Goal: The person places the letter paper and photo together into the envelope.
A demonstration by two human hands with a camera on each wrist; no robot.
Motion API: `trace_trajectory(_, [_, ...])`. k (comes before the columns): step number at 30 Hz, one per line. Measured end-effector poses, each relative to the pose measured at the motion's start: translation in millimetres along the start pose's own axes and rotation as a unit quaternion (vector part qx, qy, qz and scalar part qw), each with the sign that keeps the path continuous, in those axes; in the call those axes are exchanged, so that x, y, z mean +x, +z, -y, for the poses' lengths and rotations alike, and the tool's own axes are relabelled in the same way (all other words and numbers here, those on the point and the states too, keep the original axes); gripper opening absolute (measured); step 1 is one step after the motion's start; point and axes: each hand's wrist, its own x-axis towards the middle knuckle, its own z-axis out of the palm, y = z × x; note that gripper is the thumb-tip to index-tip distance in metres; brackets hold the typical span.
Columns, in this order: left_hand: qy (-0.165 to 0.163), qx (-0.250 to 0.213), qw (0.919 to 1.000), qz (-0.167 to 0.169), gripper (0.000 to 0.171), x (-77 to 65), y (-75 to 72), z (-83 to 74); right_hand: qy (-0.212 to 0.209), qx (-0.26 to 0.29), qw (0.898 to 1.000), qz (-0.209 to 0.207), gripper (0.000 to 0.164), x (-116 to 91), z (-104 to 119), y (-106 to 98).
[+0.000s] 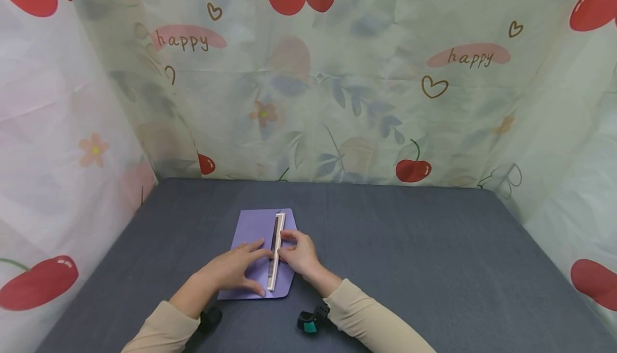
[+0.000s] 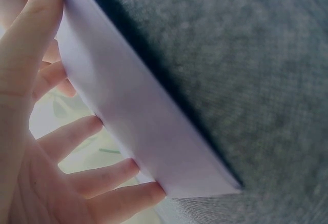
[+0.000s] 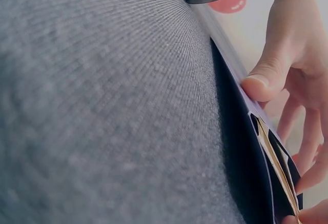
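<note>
A purple envelope [image 1: 253,224] lies on the table, its round-cornered flap folded out to the right. A narrow white-edged card [image 1: 272,275] shows along its mouth; most of it is hidden inside the pocket. My left hand [image 1: 231,270] rests on the envelope with fingers spread, the index fingertip at the mouth. My right hand [image 1: 302,256] pinches the card's edge from the right. The right wrist view shows the mouth gaping slightly, with thin pale card edges [image 3: 277,165] inside. In the left wrist view, spread fingers [image 2: 113,180] touch the envelope's side.
A dark grey cloth covers the table [image 1: 409,256]. Patterned curtains [image 1: 318,101] with cherries and flowers stand behind and on both sides. Black straps with wrist devices [image 1: 313,321] sit at both wrists, close to the table.
</note>
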Motion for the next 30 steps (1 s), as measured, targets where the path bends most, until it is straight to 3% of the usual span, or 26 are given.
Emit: trace_trajectory(30, [0.009,0.0,1.0,-0.002,0.075,-0.9,-0.5,0.6,0.002,0.007,1.0,-0.003,0.039,2.4,-0.1,4.9])
